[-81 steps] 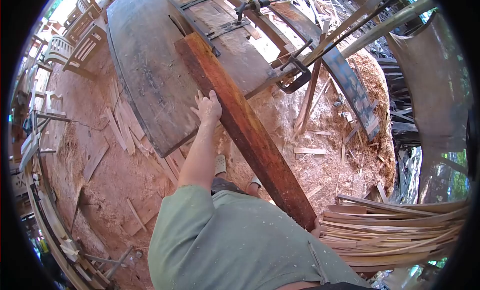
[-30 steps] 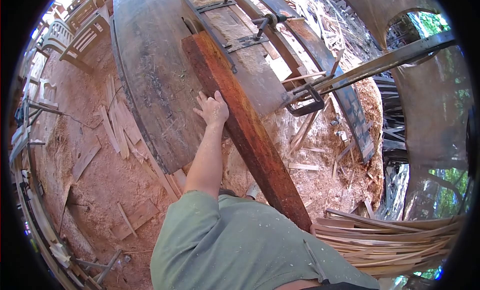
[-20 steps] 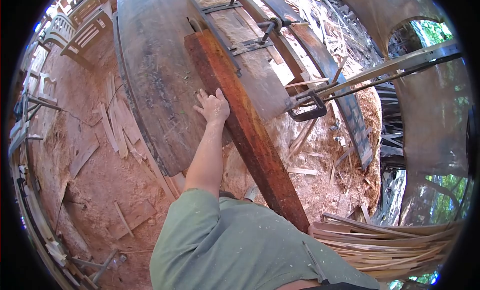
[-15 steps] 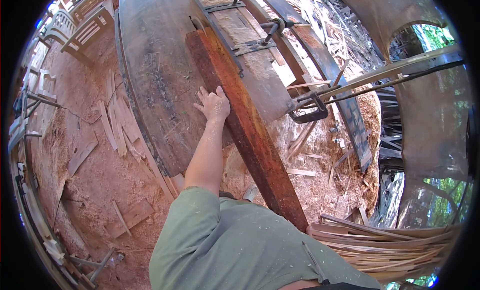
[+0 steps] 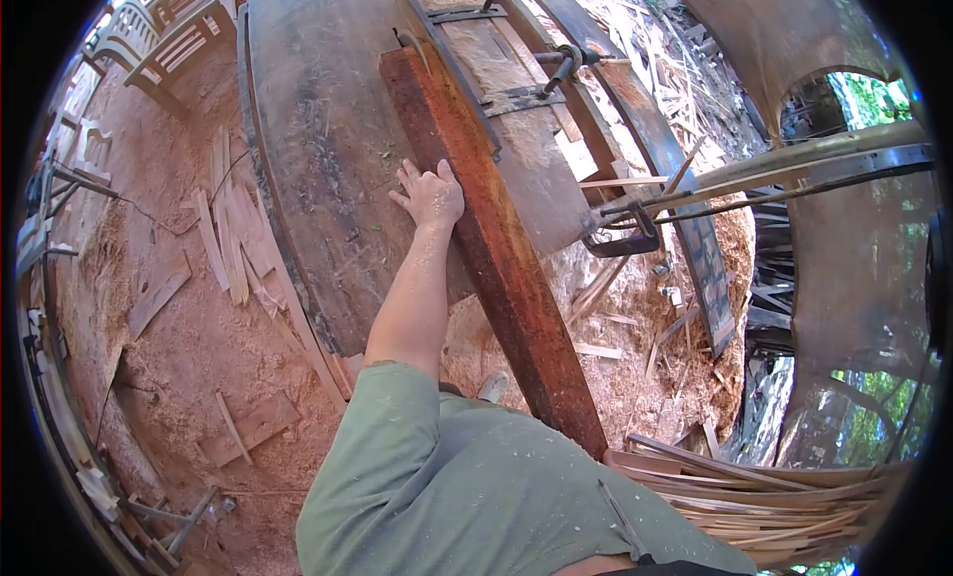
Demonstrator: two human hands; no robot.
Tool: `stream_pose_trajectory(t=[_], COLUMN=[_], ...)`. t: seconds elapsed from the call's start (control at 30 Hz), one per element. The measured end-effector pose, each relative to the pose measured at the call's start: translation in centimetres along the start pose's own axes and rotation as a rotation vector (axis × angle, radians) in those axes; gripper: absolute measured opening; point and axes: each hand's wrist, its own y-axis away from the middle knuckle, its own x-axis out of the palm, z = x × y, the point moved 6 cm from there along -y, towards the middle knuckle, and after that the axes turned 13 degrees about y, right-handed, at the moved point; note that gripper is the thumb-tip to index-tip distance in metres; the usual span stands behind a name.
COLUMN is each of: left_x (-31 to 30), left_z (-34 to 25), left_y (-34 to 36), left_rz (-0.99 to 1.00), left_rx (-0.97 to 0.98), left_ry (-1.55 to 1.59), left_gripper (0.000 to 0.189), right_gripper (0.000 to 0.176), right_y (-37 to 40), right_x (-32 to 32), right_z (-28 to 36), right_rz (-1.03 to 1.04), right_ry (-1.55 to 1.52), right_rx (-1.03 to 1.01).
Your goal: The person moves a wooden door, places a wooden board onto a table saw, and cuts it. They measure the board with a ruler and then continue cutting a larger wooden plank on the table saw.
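My left hand (image 5: 434, 197) lies on the near left side of a long reddish-brown timber beam (image 5: 501, 248). Its fingers are spread over the worn tabletop (image 5: 323, 139), and the thumb presses against the beam. Sawdust clings to the hand and forearm. The beam runs along a metal-edged fence (image 5: 449, 65) on its right, its far end close to a thin curved edge that looks like a saw blade (image 5: 411, 46). The beam's near end reaches beside my green shirt (image 5: 526, 487). My right hand is out of sight.
A black C-clamp (image 5: 625, 240) grips a bar right of the fence. Stacked thin wood strips (image 5: 754, 492) lie at lower right. Offcuts (image 5: 223, 238) and sawdust cover the ground at left. Plastic chairs (image 5: 149, 45) stand at upper left.
The beam and my left hand have slid slightly forward along the fence, toward the far end of the table. The camera view has shifted a little.
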Motion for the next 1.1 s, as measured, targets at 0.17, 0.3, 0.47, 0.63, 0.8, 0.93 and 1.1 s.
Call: stream_pose_trajectory(t=[0.17, 0.3, 0.47, 0.63, 0.8, 0.93, 1.1], left_x=[-0.3, -0.4, -0.9, -1.0, -1.2, -1.7, -1.6], left_z=[-0.3, -0.3, -0.7, -0.9, -1.2, -1.5, -1.6], left_y=[-1.1, -2.1, -3.1, -4.5, -6.0, -7.1, -8.6], left_rz=[-0.007, -0.001, -0.025, -0.014, -0.028, -0.028, -0.024], left_rx=[0.005, 0.012, 0.025, 0.019, 0.031, 0.021, 0.008], left_ry=[0.001, 0.015, 0.01, 0.024, 0.016, 0.015, -0.013], left_gripper=[0.067, 0.068, 0.07, 0.067, 0.067, 0.067, 0.067], right_gripper=[0.061, 0.061, 0.061, 0.06, 0.06, 0.06, 0.06], right_y=[-0.8, -0.9, -0.9, -0.9, -0.8, -0.7, -0.5], right_x=[1.9, 2.9, 4.0, 5.1, 6.3, 7.3, 8.3], right_z=[-0.3, 0.0, -0.1, 0.0, 0.0, -0.1, -0.2], right_rz=[0.013, 0.014, 0.011, 0.009, 0.007, 0.008, 0.004], right_ry=[0.002, 0.01, 0.02, 0.025, 0.028, 0.013, 0.003], right_rx=[0.009, 0.015, 0.02, 0.015, 0.013, 0.018, 0.022])
